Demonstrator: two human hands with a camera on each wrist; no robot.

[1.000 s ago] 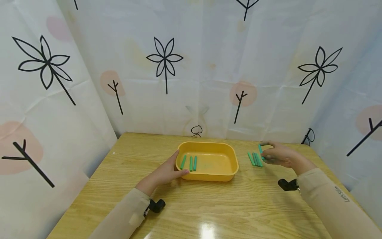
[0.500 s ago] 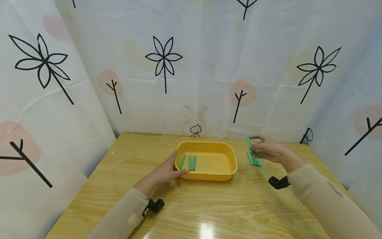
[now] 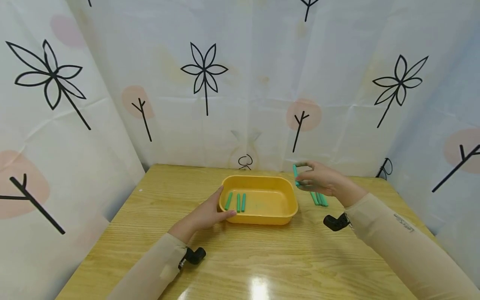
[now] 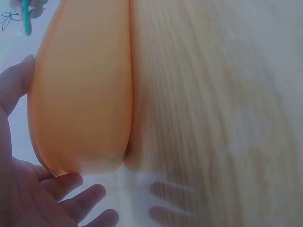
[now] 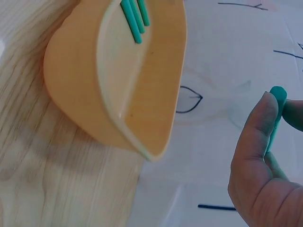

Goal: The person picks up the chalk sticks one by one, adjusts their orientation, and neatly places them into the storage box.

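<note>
A yellow plastic tub stands on the table, with three slim green and teal sticks lying at its left end. My left hand grips the tub's left end, thumb at the near rim and fingers round the far side. Off the tub's right end, in the air, my right hand pinches one teal stick held nearly upright; the right wrist view shows this stick between thumb and finger. Several more green sticks lie on the table below the right hand, which partly hides them.
The wooden table reaches back to a white cloth printed with flowers and trees. More cloth hangs at both sides. A black camera mount sits on the left wrist and another mount on the right.
My right hand has moved left with the teal stick, from over the sticks on the table to near the tub's right end. The left hand and tub stay put.
</note>
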